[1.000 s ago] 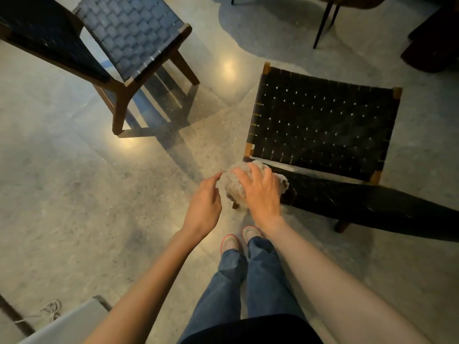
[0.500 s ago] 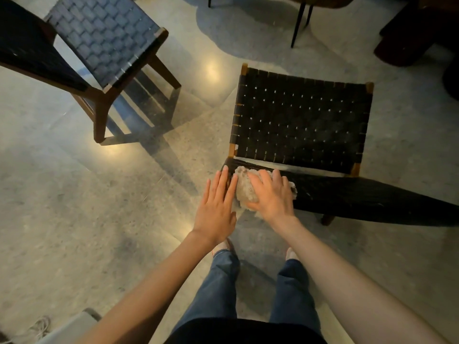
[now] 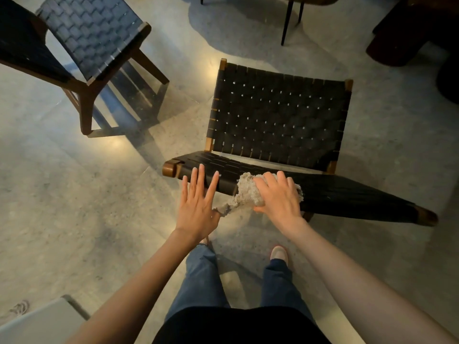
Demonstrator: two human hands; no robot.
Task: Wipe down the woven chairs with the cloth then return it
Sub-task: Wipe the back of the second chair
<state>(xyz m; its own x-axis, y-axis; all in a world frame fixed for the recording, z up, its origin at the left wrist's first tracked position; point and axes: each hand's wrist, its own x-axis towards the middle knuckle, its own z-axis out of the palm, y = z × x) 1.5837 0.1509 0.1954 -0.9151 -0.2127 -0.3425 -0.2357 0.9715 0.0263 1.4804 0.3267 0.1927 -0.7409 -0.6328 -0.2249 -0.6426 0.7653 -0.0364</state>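
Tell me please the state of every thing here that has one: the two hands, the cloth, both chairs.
Near chair: upright, touched at its backrest.
Far chair: upright, untouched.
Cloth: bunched on that backrest, one end hanging.
Right hand: grips the bunch, pressing down.
Left hand: open, fingers straight, at the same backrest.
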